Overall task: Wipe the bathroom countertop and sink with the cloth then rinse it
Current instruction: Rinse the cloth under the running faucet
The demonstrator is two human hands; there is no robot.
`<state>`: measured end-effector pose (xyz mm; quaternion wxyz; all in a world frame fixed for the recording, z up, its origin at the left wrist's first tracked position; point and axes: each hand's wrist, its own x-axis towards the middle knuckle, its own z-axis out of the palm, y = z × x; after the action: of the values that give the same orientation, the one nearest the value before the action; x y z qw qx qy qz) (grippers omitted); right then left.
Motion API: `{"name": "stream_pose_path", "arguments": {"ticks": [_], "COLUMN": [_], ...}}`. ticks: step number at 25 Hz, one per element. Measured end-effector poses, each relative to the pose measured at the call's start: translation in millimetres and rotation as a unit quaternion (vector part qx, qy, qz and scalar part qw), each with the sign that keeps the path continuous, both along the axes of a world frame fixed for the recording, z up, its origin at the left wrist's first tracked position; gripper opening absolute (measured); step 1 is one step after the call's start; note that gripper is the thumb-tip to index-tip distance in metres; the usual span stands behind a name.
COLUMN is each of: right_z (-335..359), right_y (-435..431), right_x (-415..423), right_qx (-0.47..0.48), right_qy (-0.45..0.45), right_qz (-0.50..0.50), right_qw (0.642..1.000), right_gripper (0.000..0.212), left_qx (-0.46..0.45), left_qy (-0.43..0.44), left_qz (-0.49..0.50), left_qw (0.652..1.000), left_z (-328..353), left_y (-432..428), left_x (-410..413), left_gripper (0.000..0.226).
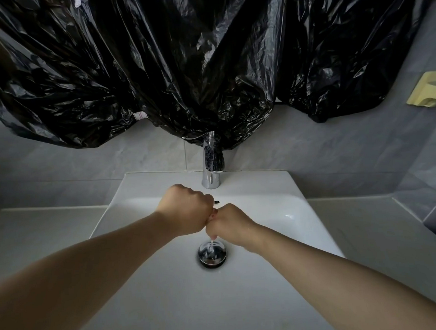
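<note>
Bare forearms (91, 274), left hand (186, 210) and right hand (231, 225) clenched fist to fist, cloth hidden inside, white sink (278, 212) below

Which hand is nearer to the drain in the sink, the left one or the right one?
Right. The right hand hangs directly over the drain, dripping water onto it. The left hand is farther back and to the left, closer to the faucet.

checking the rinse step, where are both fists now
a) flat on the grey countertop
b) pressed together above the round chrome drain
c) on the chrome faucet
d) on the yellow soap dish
b: left hand and right hand meet over the round chrome drain, water trickling onto it.
</note>
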<state>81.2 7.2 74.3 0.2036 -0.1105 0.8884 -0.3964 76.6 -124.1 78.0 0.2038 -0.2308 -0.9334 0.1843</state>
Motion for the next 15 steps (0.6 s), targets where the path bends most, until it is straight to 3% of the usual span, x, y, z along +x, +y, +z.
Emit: {"name": "stream_pose_path", "arguments": {"ticks": [3, 6, 8, 10, 12, 13, 15], "right_z": [-6, -13, -16, -19, -16, -13, -5], "right_y": [-4, -5, -6, -5, -2, 0, 6], "right_x": [8, 11, 7, 1, -1, -2, -3], "right_qx": [-0.090, -0.115, -0.075, 0.060, 0.151, 0.138, 0.011], "right_qy": [-0.080, -0.130, -0.100, 0.015, 0.116, 0.122, 0.031], "right_qz": [-0.025, -0.026, -0.030, 0.006, 0.026, 0.029, 0.031], "right_qw": [0.992, 0.985, 0.992, 0.998, 0.981, 0.982, 0.999], "right_gripper": [0.036, 0.037, 0.034, 0.022, 0.009, 0.010, 0.029], "left_qx": [0.010, -0.010, -0.012, 0.018, 0.063, 0.109, 0.268], "left_qy": [0.036, 0.029, 0.004, -0.055, -0.189, -0.244, -0.359], "left_qz": [-0.048, -0.055, -0.016, 0.055, 0.196, 0.232, 0.246], "left_qw": [0.998, 0.998, 1.000, 0.997, 0.960, 0.935, 0.859], "left_z": [-4, -14, -12, -13, -13, -10, -5], "left_y": [-8, -13, -7, -1, 7, 9, 2], "left_x": [1, 1, 5, 7, 8, 8, 5], "left_gripper": [0.030, 0.032, 0.025, 0.011, 0.012, 0.007, 0.024]}}
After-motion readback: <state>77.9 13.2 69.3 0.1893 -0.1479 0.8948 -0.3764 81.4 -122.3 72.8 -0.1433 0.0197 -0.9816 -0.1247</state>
